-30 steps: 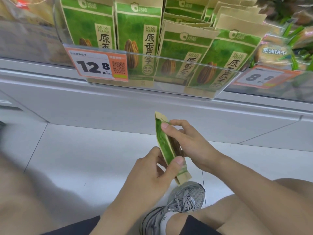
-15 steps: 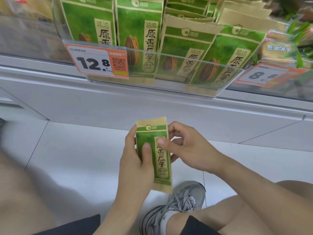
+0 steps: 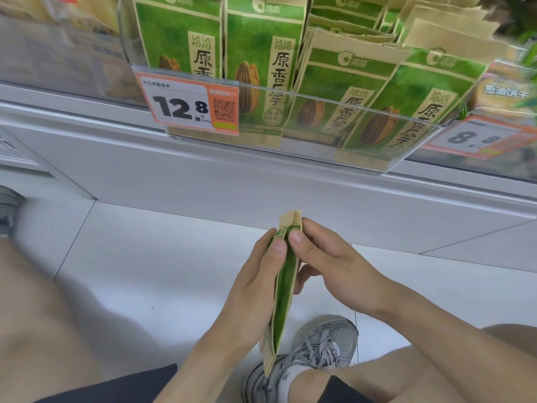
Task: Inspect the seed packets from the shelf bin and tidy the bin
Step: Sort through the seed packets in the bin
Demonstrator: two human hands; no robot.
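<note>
1. Both hands are gripping one seed packet (image 3: 286,289) edge-on to the cam, low centre, above the floor: left hand (image 3: 255,289) is wrapping its left face w/ thumb on the green side; right hand (image 3: 331,266) is pinching near the top w/ thumb and fingers.
2. Clear shelf bin (image 3: 290,135) is sitting up top, holding rows of green/kraft seed packets (image 3: 261,68); the left ones are standing upright, the right ones are leaning left.
3. White tiled floor (image 3: 159,271) is lying below the shelf base.
4. Grey sneaker (image 3: 316,350) is showing under the held packet.
5. Orange price tag (image 3: 189,104) reading 12.8 is hanging on the bin front, left; another, approx 8.8 and blurry, is sitting far right.
</note>
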